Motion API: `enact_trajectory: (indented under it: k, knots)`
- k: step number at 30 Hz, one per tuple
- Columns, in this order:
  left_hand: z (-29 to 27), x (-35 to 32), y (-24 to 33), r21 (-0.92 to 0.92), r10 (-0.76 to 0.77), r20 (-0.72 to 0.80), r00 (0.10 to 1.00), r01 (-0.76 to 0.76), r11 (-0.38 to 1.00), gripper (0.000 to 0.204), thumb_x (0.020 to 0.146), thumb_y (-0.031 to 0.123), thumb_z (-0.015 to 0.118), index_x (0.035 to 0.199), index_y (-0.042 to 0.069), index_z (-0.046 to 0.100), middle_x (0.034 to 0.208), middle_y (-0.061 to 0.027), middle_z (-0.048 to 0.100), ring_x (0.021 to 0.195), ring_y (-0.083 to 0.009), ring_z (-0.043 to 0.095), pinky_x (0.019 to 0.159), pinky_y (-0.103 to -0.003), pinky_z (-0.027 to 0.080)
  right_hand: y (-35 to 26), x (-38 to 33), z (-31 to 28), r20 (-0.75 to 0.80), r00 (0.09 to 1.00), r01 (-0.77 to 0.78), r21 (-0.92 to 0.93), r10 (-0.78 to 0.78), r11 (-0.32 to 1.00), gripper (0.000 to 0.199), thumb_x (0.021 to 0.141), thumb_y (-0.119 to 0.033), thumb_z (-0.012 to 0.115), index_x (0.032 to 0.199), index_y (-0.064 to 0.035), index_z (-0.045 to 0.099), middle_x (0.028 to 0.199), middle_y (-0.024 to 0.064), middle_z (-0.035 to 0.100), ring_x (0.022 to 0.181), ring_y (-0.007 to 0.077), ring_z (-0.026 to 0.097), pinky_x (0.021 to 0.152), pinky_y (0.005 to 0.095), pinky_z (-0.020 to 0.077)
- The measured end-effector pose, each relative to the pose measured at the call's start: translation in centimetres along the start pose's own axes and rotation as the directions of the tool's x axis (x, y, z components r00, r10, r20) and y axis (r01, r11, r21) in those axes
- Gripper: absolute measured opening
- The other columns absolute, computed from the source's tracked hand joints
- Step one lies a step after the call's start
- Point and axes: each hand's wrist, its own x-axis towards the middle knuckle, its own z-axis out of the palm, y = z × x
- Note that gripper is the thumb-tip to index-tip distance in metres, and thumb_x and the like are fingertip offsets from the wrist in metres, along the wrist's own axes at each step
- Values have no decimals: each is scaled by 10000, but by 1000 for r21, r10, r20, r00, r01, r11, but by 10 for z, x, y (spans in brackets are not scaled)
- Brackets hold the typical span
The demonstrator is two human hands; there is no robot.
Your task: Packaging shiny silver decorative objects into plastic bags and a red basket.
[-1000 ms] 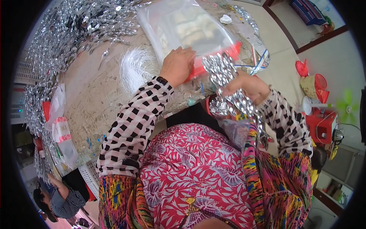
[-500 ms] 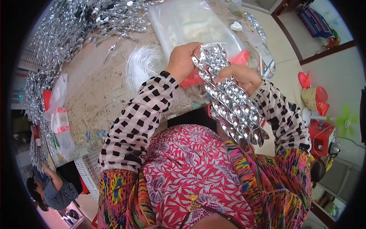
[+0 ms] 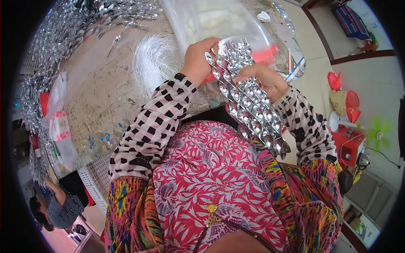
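A bundle of shiny silver twisted strips (image 3: 253, 99) hangs slantwise between my hands, its lower end reaching down over my lap. My left hand (image 3: 200, 59) is closed round the top end; the fingertips are hidden behind the strips. Lower down, my right hand (image 3: 265, 80) wraps the bundle from the right, thumb across its front. One strip stands a little apart at the upper left of the bundle. Just beyond my hands lies a stack of clear plastic bags (image 3: 211, 25) with a red band (image 3: 265, 57). A bunch of fine white threads (image 3: 152, 63) is left of my left hand.
Masses of silver strips (image 3: 63, 38) cover the table's far left. A plastic packet (image 3: 61, 126) lies on the left edge, above a white basket (image 3: 95, 181). Another person (image 3: 63, 206) stands at lower left. A green fan (image 3: 378, 133) and red stool (image 3: 350, 147) are at right.
The bundle has shifted slightly left in the picture with both hands still on it. One strip at its upper left now stands further from the rest. The whole view has shifted slightly.
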Motion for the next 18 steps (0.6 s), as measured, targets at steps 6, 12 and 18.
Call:
enact_trajectory:
  k: [6,12,18]
  knots:
    - [-3,-6,10,134,76,43,996,-82,988,225,905,69,530,1095,-26,605,723,7,593,612,-74,578,578,-210,458,-3,3,-14,236,972,27,-47,-15,999,206,724,23,633,930,28,632,877,142,672,774,205,664,763,328,559]
    - [-2,-4,14,210,-19,-34,999,26,977,265,794,44,505,1024,25,635,708,-108,632,631,-212,616,619,-293,470,-12,9,-10,77,984,-152,-79,158,985,195,692,15,627,885,41,640,814,146,675,714,211,666,716,331,565]
    - [-6,-13,17,302,68,44,997,-78,950,290,772,61,520,1047,69,613,653,-65,589,637,-265,594,894,-391,444,-13,-6,2,175,982,-61,-95,77,994,380,641,48,644,1019,42,611,878,124,675,730,199,662,688,299,545]
